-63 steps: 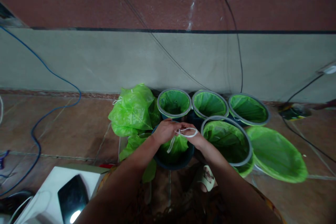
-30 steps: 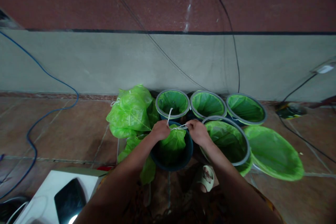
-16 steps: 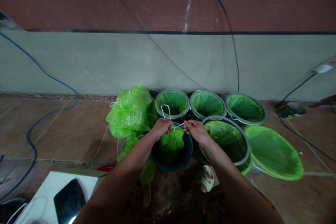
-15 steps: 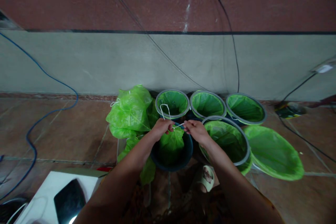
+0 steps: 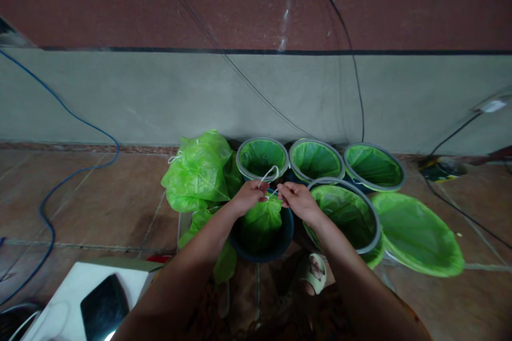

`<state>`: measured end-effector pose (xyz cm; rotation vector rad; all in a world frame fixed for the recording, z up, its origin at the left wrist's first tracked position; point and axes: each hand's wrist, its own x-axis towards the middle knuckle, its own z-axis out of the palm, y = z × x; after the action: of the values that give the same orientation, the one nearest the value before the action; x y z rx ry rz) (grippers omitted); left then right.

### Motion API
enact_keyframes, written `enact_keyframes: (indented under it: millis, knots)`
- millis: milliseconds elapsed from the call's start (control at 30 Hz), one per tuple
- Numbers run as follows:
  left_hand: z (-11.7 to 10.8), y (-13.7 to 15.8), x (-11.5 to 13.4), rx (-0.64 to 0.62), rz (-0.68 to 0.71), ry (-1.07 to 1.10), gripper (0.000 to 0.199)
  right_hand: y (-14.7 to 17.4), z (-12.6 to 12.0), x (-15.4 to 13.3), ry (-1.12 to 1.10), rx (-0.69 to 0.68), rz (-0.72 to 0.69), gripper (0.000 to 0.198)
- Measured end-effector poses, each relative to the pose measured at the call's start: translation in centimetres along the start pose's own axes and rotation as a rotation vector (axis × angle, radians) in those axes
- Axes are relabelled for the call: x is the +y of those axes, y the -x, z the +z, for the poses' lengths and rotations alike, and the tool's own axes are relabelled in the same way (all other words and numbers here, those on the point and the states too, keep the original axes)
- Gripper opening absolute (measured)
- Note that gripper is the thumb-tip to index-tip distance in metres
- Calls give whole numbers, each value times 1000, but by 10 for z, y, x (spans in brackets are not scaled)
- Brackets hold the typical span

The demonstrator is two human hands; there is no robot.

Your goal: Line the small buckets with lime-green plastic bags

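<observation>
A green plastic bag (image 5: 262, 224) stands gathered at its neck inside a dark round bin (image 5: 288, 237). My left hand (image 5: 253, 193) is closed on a white drawstring (image 5: 272, 172), which loops up above the fingers. Close by on the right, my right hand (image 5: 294, 195) pinches the drawstring at the other side of the bag's neck. The fingertips of both hands are a short way apart, just above the bag. Part of the string is hidden by the fingers, so I cannot tell whether it is knotted.
Filled green bags (image 5: 200, 170) lie to the left. Bins lined with green bags, such as the near one (image 5: 344, 213), stand behind and right, with a wide green-lined one (image 5: 416, 234) beyond. A phone (image 5: 104, 306) rests on a white box (image 5: 70, 282). A blue cable (image 5: 50, 218) crosses the floor.
The white string loop above my left hand has swung to the right and now curves between the hands. My right hand has shifted slightly left, and both stay over the bag.
</observation>
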<state>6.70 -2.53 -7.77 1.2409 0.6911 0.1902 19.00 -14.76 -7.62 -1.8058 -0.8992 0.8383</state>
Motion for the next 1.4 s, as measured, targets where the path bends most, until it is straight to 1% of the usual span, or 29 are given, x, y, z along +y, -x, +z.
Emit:
enact_keyframes:
  millis: [67,133,200,267,300,333,367,467,533,600,667,700,767,867,933,1000,1100,1167,1300,1333,1400]
  knots:
    - [0,-3,-5,-9,32,-185,11,1,-1,-4,72,-1,-58,43]
    - [-1,-6,-10,-14,57,-355,18,3,-1,-8,162,19,-157,42]
    - [-1,-8,-13,-34,91,-482,24,6,0,-13,221,57,-283,40]
    - [-1,-7,-14,-90,130,-571,24,8,2,-16,232,66,-384,38]
    - [0,-6,-13,-131,153,-603,23,9,3,-17,222,48,-412,37]
    - [1,-4,-12,-180,179,-625,23,9,5,-17,200,17,-415,38]
    - [2,-2,-11,-237,209,-640,22,9,7,-16,162,-21,-389,39]
    - [5,2,-8,-400,295,-662,21,8,12,-13,-5,-107,-182,39]
    - [4,2,-7,-430,324,-684,25,7,13,-11,-86,-124,-72,43]
    - [2,1,-7,-420,325,-694,37,6,13,-9,-131,-119,-17,46]
    - [0,0,-8,-425,305,-655,46,4,13,-7,-164,-108,55,49]
    - [0,0,-9,-417,284,-623,48,4,13,-5,-174,-112,100,51]
    - [1,0,-10,-360,223,-549,50,2,13,-1,-162,-134,159,52]
    - [4,1,-11,-247,137,-447,49,-1,12,7,-44,-142,132,48]
    - [6,1,-12,-211,110,-380,48,-4,10,11,40,-130,99,45]
    - [7,-1,-13,-161,88,-325,45,-5,6,13,81,-111,100,43]
    - [5,-2,-14,-73,29,-302,38,-4,-1,9,53,-51,118,39]
    - [4,-2,-12,-49,-36,-257,32,-1,-6,4,-8,-29,121,33]
    - [2,2,-5,-48,-155,-45,16,5,-11,-3,-70,-95,183,28]
    - [1,3,-4,-33,-163,-21,14,6,-12,-3,-61,-118,204,26]
    - [0,2,-4,5,-141,-45,12,7,-12,-2,-15,-147,233,23]
